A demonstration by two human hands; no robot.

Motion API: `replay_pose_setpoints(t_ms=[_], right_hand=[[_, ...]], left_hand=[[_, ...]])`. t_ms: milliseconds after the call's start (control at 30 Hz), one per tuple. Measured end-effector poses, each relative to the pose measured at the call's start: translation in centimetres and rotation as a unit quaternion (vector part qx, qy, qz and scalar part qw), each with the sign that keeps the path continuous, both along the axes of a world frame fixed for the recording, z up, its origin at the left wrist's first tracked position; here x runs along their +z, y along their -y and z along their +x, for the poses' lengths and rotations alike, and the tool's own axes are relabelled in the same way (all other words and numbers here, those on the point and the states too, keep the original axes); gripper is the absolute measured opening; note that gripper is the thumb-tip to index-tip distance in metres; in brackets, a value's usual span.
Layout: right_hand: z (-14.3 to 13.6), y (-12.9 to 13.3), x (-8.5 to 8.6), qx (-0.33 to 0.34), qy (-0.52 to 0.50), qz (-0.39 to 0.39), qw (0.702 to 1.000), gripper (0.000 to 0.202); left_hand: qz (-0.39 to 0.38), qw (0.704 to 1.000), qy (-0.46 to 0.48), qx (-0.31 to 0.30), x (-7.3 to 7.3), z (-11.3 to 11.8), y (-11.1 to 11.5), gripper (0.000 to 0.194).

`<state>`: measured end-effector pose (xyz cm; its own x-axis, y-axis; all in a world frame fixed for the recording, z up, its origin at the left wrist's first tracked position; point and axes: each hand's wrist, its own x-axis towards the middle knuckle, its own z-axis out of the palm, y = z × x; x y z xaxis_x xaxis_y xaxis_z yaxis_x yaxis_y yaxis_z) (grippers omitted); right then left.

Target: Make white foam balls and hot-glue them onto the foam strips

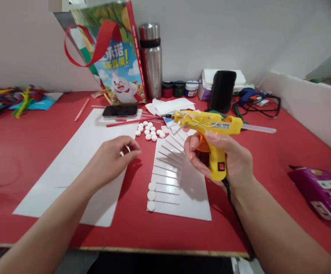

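Note:
My right hand (225, 156) is wrapped round the handle of a yellow hot glue gun (219, 123), fingers at its orange trigger. Its nozzle points left, and a clear glue stick (259, 128) juts from the back. My left hand (115, 158) hovers near the right edge of a large white sheet (65, 163), thumb and fingertips drawn together; what they hold, if anything, is hidden. Between the hands lies a smaller white card (194, 207) with several thin grey strips in a fan. Three white discs (151, 195) sit at the lower strips' left ends. Loose white discs (148, 132) are piled behind.
At the back stand a printed bag (119, 68), a steel flask (154, 64), paint jars (179, 89) and an upright black phone (222, 91). Another phone (120, 110) lies on the sheet. A purple device (319, 190) is at right; craft sticks (0, 101) lie left. The gun's cord (233, 213) hangs down.

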<state>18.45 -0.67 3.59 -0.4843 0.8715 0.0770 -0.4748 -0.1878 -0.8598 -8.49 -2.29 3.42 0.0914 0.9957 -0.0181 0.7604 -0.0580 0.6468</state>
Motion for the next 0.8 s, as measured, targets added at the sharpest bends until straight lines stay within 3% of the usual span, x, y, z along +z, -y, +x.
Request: replay_pose_setpoints(t_ms=[133,233,367,567,633,700,733,800], right_hand=[[0.1,0.0,0.0,-0.012,0.006,-0.005,1.0,0.031],[0.1,0.0,-0.1,-0.023,0.009,-0.009,1.0,0.03],[0.1,0.1,0.0,-0.019,0.003,-0.008,1.0,0.03],[0.1,0.0,-0.1,-0.013,-0.005,-0.009,1.0,0.029],[0.1,0.0,-0.1,-0.018,0.0,-0.001,1.0,0.029],[0.1,0.0,-0.2,-0.032,0.014,0.009,0.999,0.027],[0.2,0.0,-0.1,-0.039,0.023,0.015,0.999,0.026],[0.2,0.0,0.0,-0.056,0.037,0.021,0.998,0.025]], left_hand=[[0.077,0.994,-0.069,-0.033,-0.9,0.3,-4.9,0.015],[0.09,0.991,-0.088,-0.05,-2.2,1.2,-6.7,0.016],[0.123,0.985,-0.101,-0.068,-3.3,1.8,-6.9,0.008],[0.125,0.986,-0.099,-0.056,-3.6,1.9,-6.2,0.002],[0.104,0.993,-0.056,-0.027,-3.3,1.7,-5.8,0.006],[0.056,0.996,0.063,0.011,-2.8,1.6,-5.3,0.017],[0.02,0.988,0.151,0.026,-2.5,1.6,-5.0,0.023],[-0.036,0.942,0.331,0.035,-1.8,1.7,-4.6,0.029]])
